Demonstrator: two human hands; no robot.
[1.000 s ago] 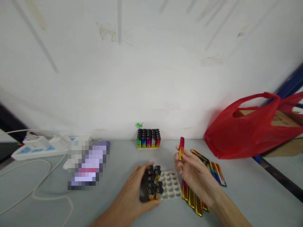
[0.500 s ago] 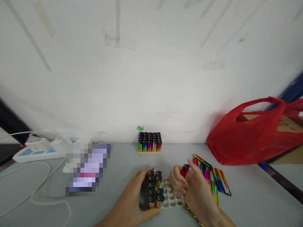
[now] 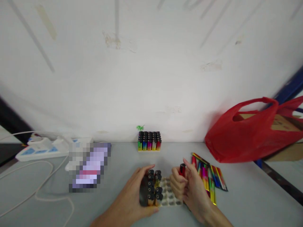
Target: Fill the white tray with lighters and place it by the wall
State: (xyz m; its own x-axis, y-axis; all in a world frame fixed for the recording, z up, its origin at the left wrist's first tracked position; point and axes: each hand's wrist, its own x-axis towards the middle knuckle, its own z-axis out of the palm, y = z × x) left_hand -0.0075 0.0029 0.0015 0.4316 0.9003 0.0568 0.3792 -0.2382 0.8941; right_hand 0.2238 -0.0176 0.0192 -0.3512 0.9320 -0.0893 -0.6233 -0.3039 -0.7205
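Several black-topped lighters (image 3: 151, 189) stand in two columns on the left side of a pale tray (image 3: 170, 201) with rows of sockets. My left hand (image 3: 132, 195) is curved around the left end of the tray, thumb at the near edge and fingers at the far edge, gripping it with its lighters. Over the tray's right side, my right hand (image 3: 187, 186) is closed around a red lighter (image 3: 182, 169), its black top pointing up. Beside that hand, colourful metallic wrappers or sleeves (image 3: 205, 176) lie on the table, partly hidden by the hand.
A full block of colourful lighters (image 3: 149, 141) stands by the wall. At right sits a red bag (image 3: 239, 135) with cardboard in it. On the left are a white power strip (image 3: 42, 151), loose cables and a pixelated phone (image 3: 91, 168).
My right hand has shifted slightly, and the red lighter in it stands more upright. The view has moved a little. My left hand keeps its place at the tray.
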